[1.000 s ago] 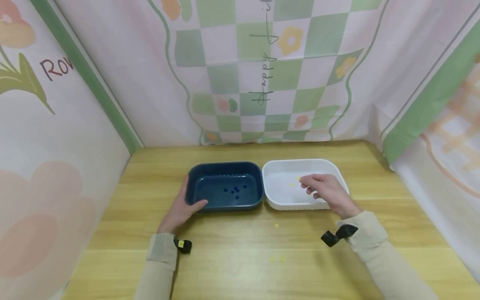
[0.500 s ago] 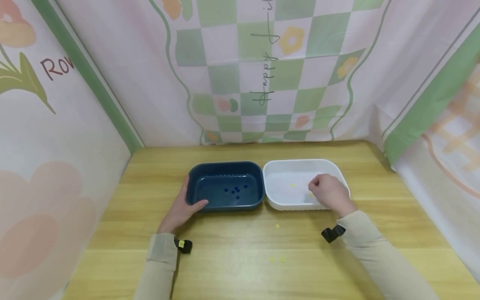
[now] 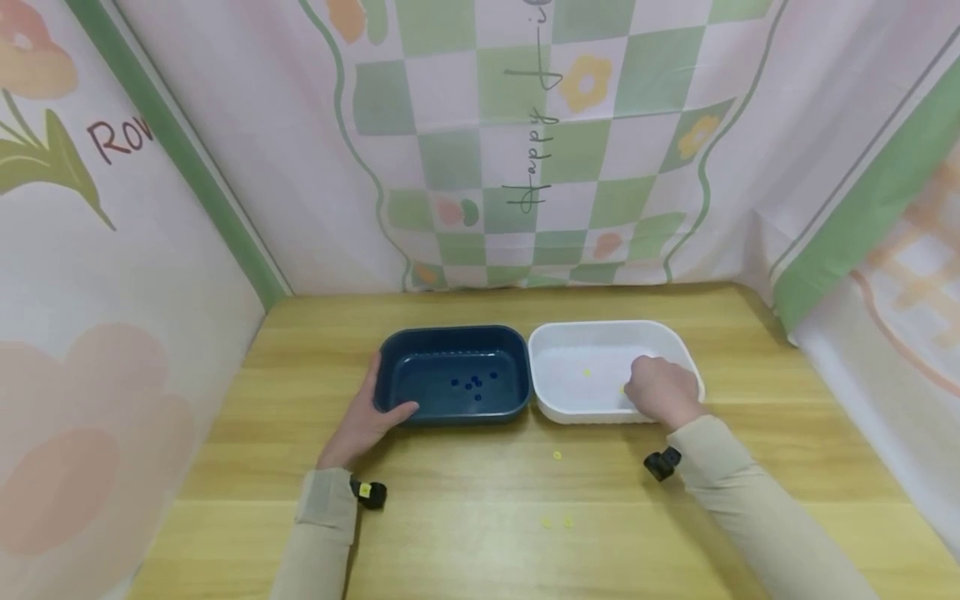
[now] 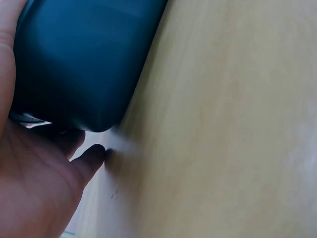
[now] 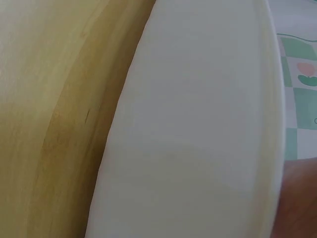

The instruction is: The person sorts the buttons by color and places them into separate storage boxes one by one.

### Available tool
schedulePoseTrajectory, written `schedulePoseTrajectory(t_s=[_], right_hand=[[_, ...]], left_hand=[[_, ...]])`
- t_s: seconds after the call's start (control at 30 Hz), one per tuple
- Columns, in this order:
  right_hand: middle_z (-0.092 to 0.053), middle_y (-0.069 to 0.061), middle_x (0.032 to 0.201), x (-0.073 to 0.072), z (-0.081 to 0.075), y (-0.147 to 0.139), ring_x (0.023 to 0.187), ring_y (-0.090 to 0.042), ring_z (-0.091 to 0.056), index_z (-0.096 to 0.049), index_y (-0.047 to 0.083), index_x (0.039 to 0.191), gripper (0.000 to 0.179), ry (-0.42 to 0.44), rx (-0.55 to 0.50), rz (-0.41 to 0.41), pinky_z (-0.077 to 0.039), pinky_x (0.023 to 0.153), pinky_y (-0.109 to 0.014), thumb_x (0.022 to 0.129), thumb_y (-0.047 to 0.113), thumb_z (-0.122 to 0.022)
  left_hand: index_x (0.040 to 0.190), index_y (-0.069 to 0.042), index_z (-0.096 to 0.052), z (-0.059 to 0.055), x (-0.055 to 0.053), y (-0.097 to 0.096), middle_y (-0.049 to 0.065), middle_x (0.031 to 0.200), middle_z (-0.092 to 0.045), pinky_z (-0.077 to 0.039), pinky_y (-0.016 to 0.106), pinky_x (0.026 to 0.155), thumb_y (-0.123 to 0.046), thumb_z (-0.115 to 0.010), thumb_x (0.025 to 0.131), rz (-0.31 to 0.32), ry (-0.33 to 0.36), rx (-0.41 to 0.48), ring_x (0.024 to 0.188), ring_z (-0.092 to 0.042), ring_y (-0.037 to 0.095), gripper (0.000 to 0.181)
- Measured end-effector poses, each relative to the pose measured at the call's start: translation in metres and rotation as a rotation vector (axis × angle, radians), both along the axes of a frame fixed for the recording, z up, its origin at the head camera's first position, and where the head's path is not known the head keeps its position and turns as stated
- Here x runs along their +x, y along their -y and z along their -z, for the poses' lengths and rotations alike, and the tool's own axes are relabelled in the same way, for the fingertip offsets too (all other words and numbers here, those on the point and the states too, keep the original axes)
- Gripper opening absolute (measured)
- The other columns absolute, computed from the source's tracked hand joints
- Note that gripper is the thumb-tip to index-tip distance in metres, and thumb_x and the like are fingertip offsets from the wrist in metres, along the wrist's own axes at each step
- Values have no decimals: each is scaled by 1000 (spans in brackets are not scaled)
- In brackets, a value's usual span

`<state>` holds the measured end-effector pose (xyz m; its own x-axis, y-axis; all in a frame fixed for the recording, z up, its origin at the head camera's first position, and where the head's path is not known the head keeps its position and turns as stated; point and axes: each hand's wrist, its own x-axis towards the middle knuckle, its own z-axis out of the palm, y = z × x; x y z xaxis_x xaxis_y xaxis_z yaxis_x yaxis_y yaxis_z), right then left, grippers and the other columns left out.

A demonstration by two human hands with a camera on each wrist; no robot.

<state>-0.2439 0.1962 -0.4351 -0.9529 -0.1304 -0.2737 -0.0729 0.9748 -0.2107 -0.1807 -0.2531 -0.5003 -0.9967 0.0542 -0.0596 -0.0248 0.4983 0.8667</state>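
Note:
My left hand (image 3: 363,427) holds the left end of a dark blue tray (image 3: 390,408), thumb along the front rim and fingers at its left side. In the left wrist view the fingers (image 4: 88,161) bend beside the tray's corner. Several small dark blue round pieces (image 3: 477,397) lie in this tray. My right hand (image 3: 663,392) reaches down into the white tray (image 3: 551,408) with its fingers bent. Its fingertips are hidden, so I cannot tell whether it holds anything. Small yellow round pieces (image 3: 587,372) lie on the white tray's floor, one close to the hand.
Both trays stand side by side on a wooden table (image 3: 450,533). In front of them lie a yellow ring-like piece (image 3: 557,456) and two more yellow pieces (image 3: 567,522). A patterned curtain (image 3: 540,167) hangs behind the table.
My right hand has moved right and lower within the white tray, its fingers turning out of sight. A yellow piece seen at its fingertips is no longer visible. The left hand stays put.

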Motion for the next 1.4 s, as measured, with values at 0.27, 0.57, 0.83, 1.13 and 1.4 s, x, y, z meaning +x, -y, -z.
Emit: schedulePoseTrajectory(t_s=[0.27,0.57,0.83,1.13,1.4], right_hand=[[-53,-8,66,-3,3,-1,60,-26,-51,-53,9,68,20,-36,-10,-31,-42,48,-40,88,9,-49],[-51,-7,63,-3,1,-2,58,-23,-50,-53,9,67,24,-38,-18,-31,-41,47,-36,90,9,-47],[-49,-4,59,6,-12,4,54,-21,-45,-50,11,57,33,-133,-51,-29,-38,44,-34,89,9,-45],[-60,0,77,69,-25,49,65,-15,-57,-71,7,85,7,-426,-173,-230,-52,54,-34,86,12,-65],[-54,1,77,101,15,71,64,-13,-53,-64,9,85,16,-370,-91,-478,-49,52,-30,85,21,-73]], left_hand=[[157,-28,4,1,-1,-1,-3,162,3,-10,55,117,-46,-73,85,1,4,-4,148,-4,29,107],[156,-33,6,2,-1,0,-1,162,3,-10,55,117,-47,-73,84,8,-1,2,148,-4,30,107],[156,-30,5,1,0,0,-3,162,3,-11,55,117,-50,-73,83,11,-6,7,148,-4,29,109],[157,-30,5,0,1,-2,-5,162,4,-10,54,117,-46,-72,85,3,13,14,148,-4,27,106],[156,-33,5,1,0,-1,-4,162,3,-11,55,117,-47,-72,85,1,9,14,148,-4,27,106]])
